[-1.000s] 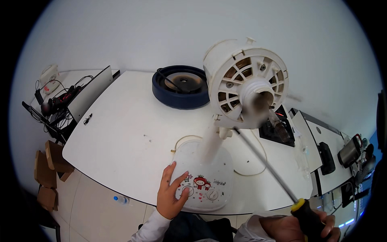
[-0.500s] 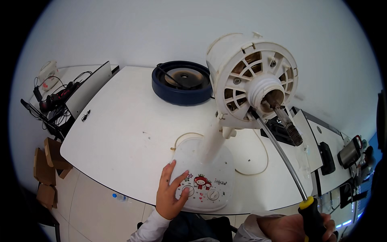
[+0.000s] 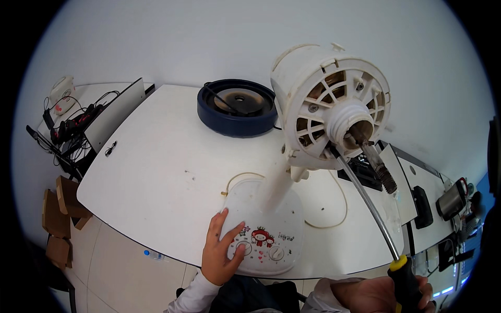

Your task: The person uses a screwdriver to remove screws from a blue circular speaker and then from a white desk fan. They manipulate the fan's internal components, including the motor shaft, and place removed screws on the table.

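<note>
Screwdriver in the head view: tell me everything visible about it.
The screwdriver has a long shiny metal shaft and a black handle with a yellow collar. The right hand holds the handle at the lower edge. The shaft slants up-left, its tip at the front face of the white fan motor housing, beside the spindle.

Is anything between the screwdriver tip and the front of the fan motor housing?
Nothing visible. The right hand holds the screwdriver, whose tip already meets the motor housing beside the bare shaft. The left hand rests on the fan base.
</note>
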The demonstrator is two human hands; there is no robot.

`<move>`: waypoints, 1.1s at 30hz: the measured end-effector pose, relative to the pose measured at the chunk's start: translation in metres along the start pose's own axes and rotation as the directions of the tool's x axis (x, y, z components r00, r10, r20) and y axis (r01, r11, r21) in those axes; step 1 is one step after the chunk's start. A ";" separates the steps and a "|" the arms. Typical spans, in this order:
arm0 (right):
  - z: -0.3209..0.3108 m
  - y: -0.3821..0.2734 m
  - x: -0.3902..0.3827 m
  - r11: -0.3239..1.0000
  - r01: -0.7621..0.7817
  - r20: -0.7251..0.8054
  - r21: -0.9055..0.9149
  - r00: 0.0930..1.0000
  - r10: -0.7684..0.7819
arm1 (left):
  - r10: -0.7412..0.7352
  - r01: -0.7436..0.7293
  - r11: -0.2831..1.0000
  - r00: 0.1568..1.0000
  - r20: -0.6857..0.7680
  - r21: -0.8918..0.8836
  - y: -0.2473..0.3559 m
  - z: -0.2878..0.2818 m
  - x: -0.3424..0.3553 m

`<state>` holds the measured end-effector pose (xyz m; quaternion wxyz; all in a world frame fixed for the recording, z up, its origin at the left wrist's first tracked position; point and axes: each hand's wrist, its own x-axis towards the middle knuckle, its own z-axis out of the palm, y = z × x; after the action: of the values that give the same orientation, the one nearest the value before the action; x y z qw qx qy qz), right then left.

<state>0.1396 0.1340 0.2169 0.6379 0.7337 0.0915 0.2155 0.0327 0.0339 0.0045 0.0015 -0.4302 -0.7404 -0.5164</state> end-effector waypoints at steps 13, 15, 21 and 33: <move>-0.002 -0.074 0.067 0.286 0.010 0.235 -0.958 0.597 0.767 | 0.013 -0.013 1.000 1.000 -0.005 0.003 0.002 0.000 0.001; -0.002 -0.075 0.070 0.280 0.042 0.250 -0.959 0.593 0.766 | 0.011 -0.011 1.000 1.000 -0.002 0.005 0.002 0.001 0.000; -0.005 -0.074 0.071 0.242 -0.015 0.193 -0.970 0.560 0.806 | 0.004 -0.004 1.000 1.000 0.007 0.003 0.002 0.002 0.000; -0.007 -0.080 0.070 0.180 -0.007 0.155 -0.984 0.480 0.864 | 0.013 -0.013 1.000 1.000 0.001 -0.022 0.005 0.004 0.003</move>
<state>0.2107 0.1822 0.1534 0.7901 0.2491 -0.5478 0.1166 0.0356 0.0391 0.0080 -0.0002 -0.4354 -0.7317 -0.5244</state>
